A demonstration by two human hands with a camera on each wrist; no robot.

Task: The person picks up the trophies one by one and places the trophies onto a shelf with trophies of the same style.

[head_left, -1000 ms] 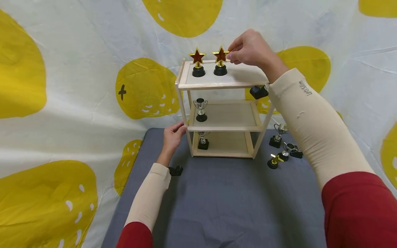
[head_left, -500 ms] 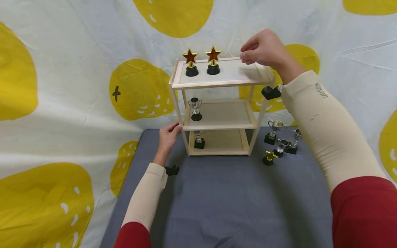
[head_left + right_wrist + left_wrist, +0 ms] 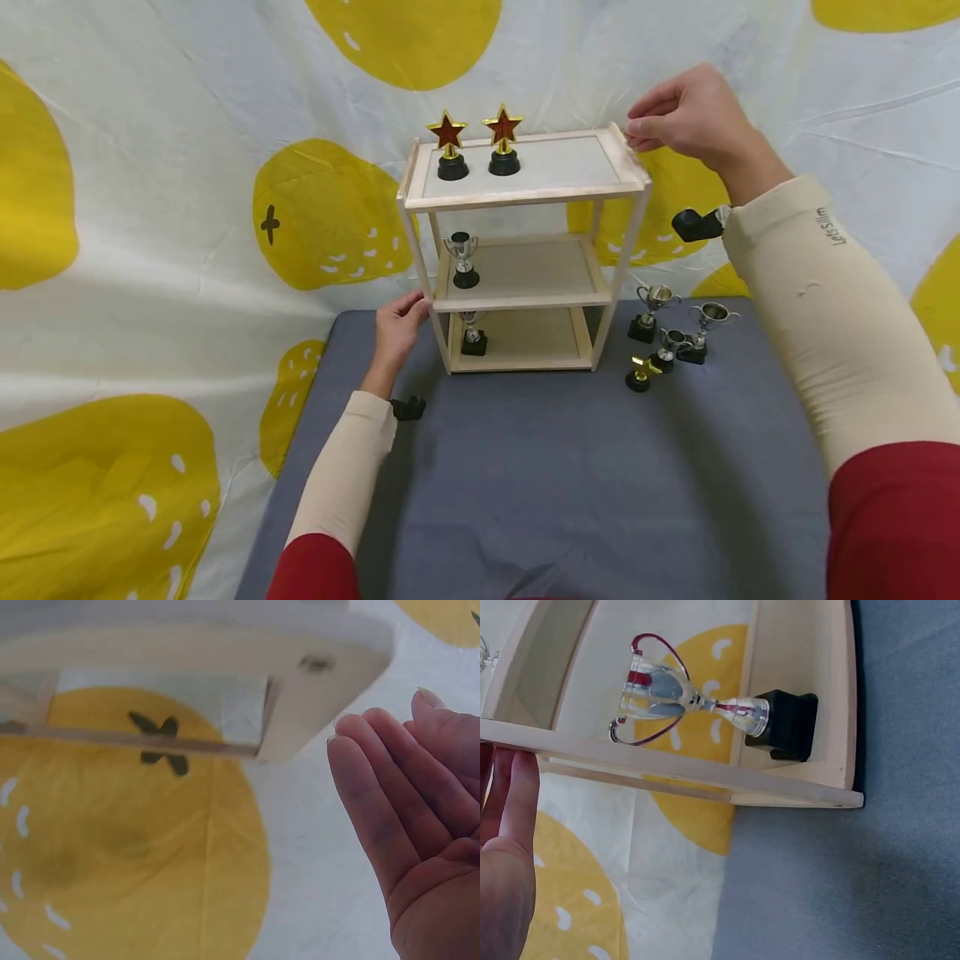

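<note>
In the head view my left hand (image 3: 396,333) pinches the left post of a small three-tier wooden shelf (image 3: 525,198) at middle-tier height; the left wrist view shows the fingers against the post, tips hidden. My right hand (image 3: 693,117) is bare of any object, just past the shelf's upper right corner, with fingers extended in the right wrist view. Two gold-and-red star trophies, one left (image 3: 452,150) and one right (image 3: 503,142), stand upright on the top tier. A silver cup trophy (image 3: 462,260) stands on the middle tier, another (image 3: 667,697) on the bottom tier.
To the right of the shelf, on the grey-blue cloth (image 3: 525,483), stand several silver cups, including a back one (image 3: 651,312) and a right one (image 3: 701,333). A small gold-topped trophy (image 3: 640,377) is in front of them. A yellow-patterned white curtain (image 3: 187,208) hangs behind.
My right hand has let go of the right-hand star trophy and moved right, past the shelf's end. The left hand has kept its place on the post. The head view has shifted slightly.
</note>
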